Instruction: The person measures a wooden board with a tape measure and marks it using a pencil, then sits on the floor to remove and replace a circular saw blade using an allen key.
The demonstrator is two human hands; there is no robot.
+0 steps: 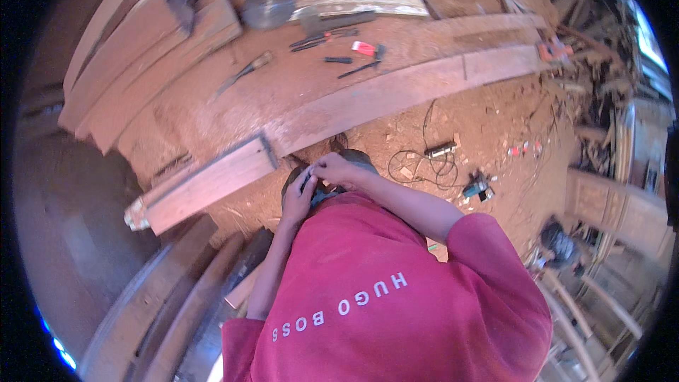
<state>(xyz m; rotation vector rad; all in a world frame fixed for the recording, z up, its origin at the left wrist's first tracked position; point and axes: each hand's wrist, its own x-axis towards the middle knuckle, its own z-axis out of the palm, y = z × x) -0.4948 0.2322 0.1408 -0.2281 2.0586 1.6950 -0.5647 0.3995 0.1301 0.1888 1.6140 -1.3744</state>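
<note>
Near the dial's centre I see the left hand (pixel 297 200) pinching a small dark object (pixel 305 182); whether the right hand (pixel 334 169) grips, I cannot tell. White lettering (pixel 344 308) crosses the magenta fabric shirt (pixel 396 339), six o'clock.

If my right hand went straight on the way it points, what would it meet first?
Your right hand would probably meet your left hand first, since their fingers are close together. Beyond, the short board lies roughly in line, though depth is unclear.
</note>
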